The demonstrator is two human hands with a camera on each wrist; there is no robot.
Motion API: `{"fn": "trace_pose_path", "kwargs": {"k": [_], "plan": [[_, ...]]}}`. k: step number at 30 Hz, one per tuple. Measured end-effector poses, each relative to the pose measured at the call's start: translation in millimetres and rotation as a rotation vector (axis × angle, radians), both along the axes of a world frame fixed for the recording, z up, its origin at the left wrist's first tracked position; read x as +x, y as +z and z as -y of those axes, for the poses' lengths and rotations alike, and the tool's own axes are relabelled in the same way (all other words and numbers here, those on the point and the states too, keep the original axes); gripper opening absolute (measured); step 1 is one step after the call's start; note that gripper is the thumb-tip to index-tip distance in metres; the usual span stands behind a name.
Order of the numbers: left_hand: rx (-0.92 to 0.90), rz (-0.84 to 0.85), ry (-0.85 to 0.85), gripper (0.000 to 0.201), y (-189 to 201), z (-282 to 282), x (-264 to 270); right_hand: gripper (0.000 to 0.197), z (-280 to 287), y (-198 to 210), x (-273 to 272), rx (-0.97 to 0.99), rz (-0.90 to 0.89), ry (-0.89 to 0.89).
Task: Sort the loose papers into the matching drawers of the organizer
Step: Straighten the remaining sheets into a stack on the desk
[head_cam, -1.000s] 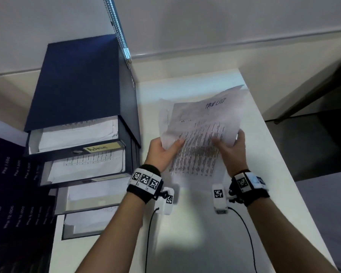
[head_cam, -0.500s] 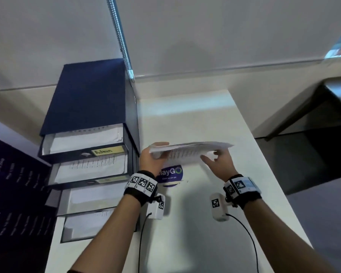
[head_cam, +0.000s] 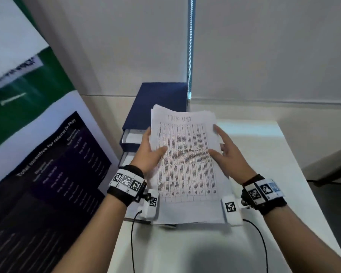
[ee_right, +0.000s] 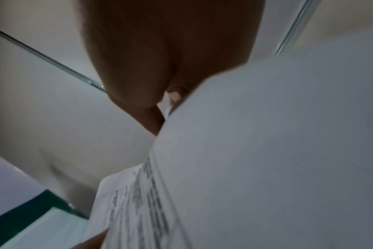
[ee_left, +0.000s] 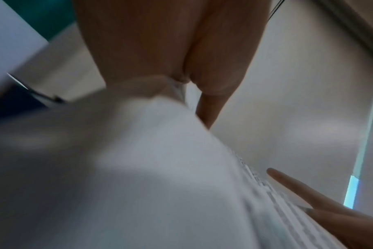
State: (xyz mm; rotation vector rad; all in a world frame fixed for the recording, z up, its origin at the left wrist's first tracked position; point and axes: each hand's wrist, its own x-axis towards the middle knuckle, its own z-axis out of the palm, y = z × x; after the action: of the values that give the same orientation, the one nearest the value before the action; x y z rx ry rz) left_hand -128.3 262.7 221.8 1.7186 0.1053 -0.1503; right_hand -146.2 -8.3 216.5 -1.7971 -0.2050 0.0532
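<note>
At nine o'clock a dark poster (head_cam: 53,164) leans beside the counter (head_cam: 274,154), out of the way. The organizer (head_cam: 156,103) stands at eleven o'clock, two of its drawers showing paper already inside; the lower ones are hidden behind the left arm. The left hand (head_cam: 149,152) has its grip on the stack of papers (head_cam: 185,164), thumb curled over the left edge and fingers underneath. The stack, topped by a sheet headed "TASK LIST", is held up at twelve o'clock, its lower edge close above the counter (whether it touches is unclear). The right hand (head_cam: 227,154) at one o'clock lies with straight fingers along the right edge, steadying rather than clasping.

The likely trouble: with only one side truly gripped, the sheets could fan or slide off to the right when the stack is tilted. Lifting the top sheet may also drag the one beneath, sending both to the wrong drawer.
</note>
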Motion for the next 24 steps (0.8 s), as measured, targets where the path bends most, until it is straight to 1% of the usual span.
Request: {"fn": "trace_pose_path", "kwargs": {"k": [2,4,6,8,10,12,15,17,19,20,22,23,24], "plan": [[0.065,-0.034,0.021,0.073,2,-36,-15,0.047,-32,-7,1,-0.093,-0.003,0.076],[0.118,-0.092,0.023,0.072,0,-68,-36,0.039,-62,-20,-4,-0.109,-0.075,0.128],[0.162,-0.14,0.035,0.067,-6,-98,-58,0.038,-89,-33,-17,-0.119,-0.144,0.174],[0.175,-0.146,0.036,0.059,-8,-122,-80,0.038,-112,-49,-32,-0.083,-0.266,0.21],[0.266,-0.158,-0.005,0.056,-16,-145,-94,0.038,-130,-69,-52,0.034,-0.447,0.226],[0.293,-0.221,-0.057,0.047,-24,-160,-104,0.037,-142,-87,-72,0.142,-0.578,0.228],[0.292,-0.3,-0.092,0.035,-38,-169,-116,0.036,-152,-106,-87,0.198,-0.623,0.212],[0.254,-0.317,-0.103,0.028,-45,-170,-119,0.035,-151,-105,-87,0.229,-0.638,0.187],[0.204,-0.316,-0.091,0.032,-54,-172,-117,0.034,-146,-100,-84,0.273,-0.701,0.163],[0.182,-0.32,-0.076,0.039,-57,-171,-116,0.034,-143,-98,-84,0.278,-0.753,0.16],[0.181,-0.307,-0.027,0.06,-63,-167,-117,0.034,-137,-99,-84,0.242,-0.837,0.166],[0.189,-0.299,-0.018,0.065,-66,-165,-119,0.034,-135,-102,-85,0.221,-0.862,0.158],[0.197,-0.3,-0.024,0.064,-71,-162,-120,0.033,-133,-105,-85,0.203,-0.883,0.14]]}}
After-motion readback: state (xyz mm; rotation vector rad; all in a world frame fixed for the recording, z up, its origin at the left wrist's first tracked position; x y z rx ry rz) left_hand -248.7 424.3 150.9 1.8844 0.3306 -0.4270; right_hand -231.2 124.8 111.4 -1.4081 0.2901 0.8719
